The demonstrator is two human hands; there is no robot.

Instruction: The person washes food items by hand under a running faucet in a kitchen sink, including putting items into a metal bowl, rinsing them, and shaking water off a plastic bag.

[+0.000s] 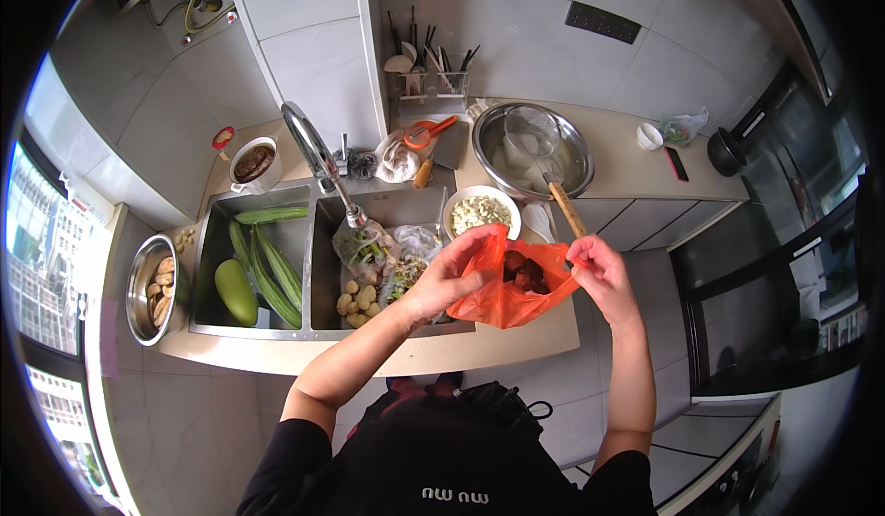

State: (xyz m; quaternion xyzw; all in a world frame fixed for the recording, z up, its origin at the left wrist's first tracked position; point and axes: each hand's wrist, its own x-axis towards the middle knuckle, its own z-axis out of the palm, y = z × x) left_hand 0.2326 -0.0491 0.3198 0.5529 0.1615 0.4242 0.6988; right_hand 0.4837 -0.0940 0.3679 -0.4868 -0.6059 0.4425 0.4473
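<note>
Both hands spread the mouth of a red plastic bag (498, 301) above the counter, right of the sink. My left hand (456, 277) grips the bag's left edge, and my right hand (600, 274) pinches its right edge. Dark reddish-brown pieces of food (527, 272) lie inside; their kind is unclear. Just behind the bag stands a white bowl (480, 213) of pale peeled cloves or beans. A steel basin (588, 163) behind it holds white blocks in water, with a wooden-handled strainer (568, 208) resting across its rim, its handle end near my right hand.
The left sink basin (207, 239) holds ridged gourds and a green melon (236, 292). Potatoes (358, 303) and bagged greens (366, 247) lie in the right one, under the faucet (311, 146). A cleaver (451, 146) and orange peeler (418, 135) lie behind; a phone (676, 164) is right.
</note>
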